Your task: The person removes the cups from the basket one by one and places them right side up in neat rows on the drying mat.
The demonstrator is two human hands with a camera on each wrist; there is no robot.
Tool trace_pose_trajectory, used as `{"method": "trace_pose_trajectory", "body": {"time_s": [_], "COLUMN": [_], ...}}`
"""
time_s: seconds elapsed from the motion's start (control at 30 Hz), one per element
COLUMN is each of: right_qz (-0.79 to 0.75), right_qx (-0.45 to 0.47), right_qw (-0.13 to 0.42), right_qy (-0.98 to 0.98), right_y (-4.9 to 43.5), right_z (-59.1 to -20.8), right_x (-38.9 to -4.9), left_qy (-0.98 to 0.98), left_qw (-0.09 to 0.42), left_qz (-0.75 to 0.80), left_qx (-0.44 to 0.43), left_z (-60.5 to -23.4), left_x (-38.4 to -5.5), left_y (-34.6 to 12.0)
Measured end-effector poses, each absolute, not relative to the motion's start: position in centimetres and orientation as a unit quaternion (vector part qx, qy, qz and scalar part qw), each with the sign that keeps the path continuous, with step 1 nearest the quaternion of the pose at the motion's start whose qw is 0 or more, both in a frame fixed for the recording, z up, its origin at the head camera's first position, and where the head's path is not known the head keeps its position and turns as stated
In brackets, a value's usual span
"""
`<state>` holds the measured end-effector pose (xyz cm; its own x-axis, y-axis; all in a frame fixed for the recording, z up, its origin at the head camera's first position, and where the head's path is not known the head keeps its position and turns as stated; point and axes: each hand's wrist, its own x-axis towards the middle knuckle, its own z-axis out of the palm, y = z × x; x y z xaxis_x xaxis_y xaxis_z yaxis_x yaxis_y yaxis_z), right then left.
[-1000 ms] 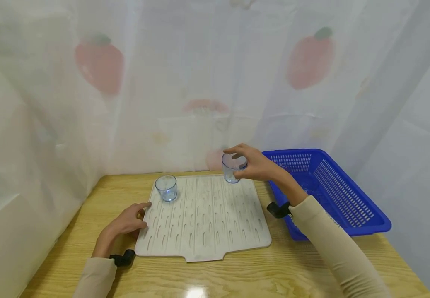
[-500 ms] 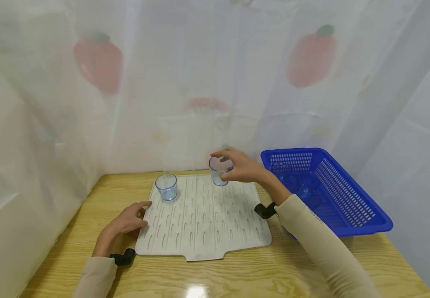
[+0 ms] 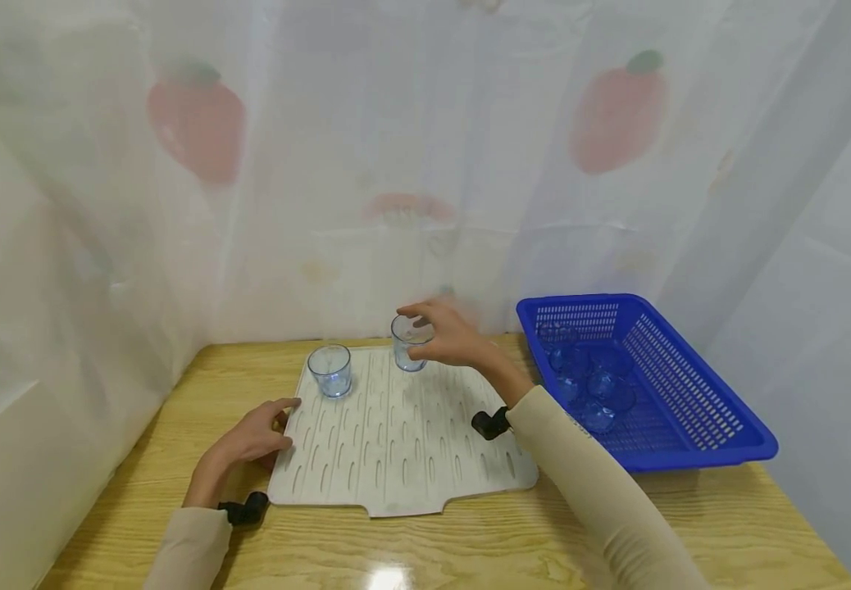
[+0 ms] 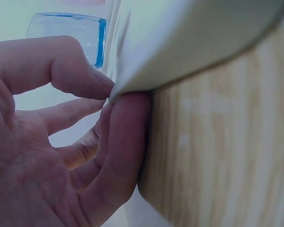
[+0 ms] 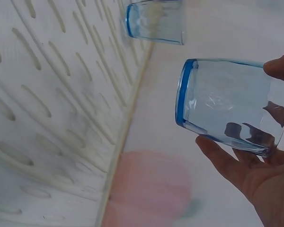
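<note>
My right hand (image 3: 455, 338) grips a clear blue-tinted drinking glass (image 3: 402, 354) near its rim, thumb on one side and fingers on the other. The glass hangs upright over the back of a pale ridged drying mat (image 3: 396, 459); in the right wrist view its thick blue base (image 5: 182, 93) faces the mat. A second glass (image 3: 331, 375) stands upright at the mat's back left. At the mat's left edge my left hand (image 3: 252, 434) holds the rim, and the left wrist view shows one fingertip at the edge and another finger (image 4: 125, 137) underneath.
A blue perforated basket (image 3: 735, 451) sits right of the mat, with several glasses (image 3: 598, 385) inside. Both stand on a wooden table (image 3: 307, 545). A pale curtain (image 3: 396, 123) with fruit prints hangs close behind, and white sheeting (image 3: 42, 344) borders the left side.
My right hand has carried the glass leftward over the mat, toward the standing glass, and slightly lower. More glasses in the basket have come into view. The left hand has stayed put.
</note>
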<state>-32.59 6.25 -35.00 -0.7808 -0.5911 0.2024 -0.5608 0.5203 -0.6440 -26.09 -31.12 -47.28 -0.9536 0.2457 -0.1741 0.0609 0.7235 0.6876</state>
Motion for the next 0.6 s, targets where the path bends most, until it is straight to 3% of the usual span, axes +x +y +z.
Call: {"method": "trace_pose_trajectory", "body": {"time_s": [0.2,0.6], "right_qz": [-0.394,-0.402], "right_qx": [-0.313,-0.3], "right_qw": [0.042,0.028], "right_qy": [0.863,0.865], "right_y": [4.6,2.6], "right_z": [-36.5,-40.1], "right_x": [-33.3,-34.1], "left_qy": [0.921,0.918], "left_qw": [0.128,0.13], "left_qz": [0.361,0.368], "left_qx": [0.076,0.073], "left_z": [-47.3,-47.3], "left_x": [-26.0,-26.1], "left_y": [-31.2,-31.1]}}
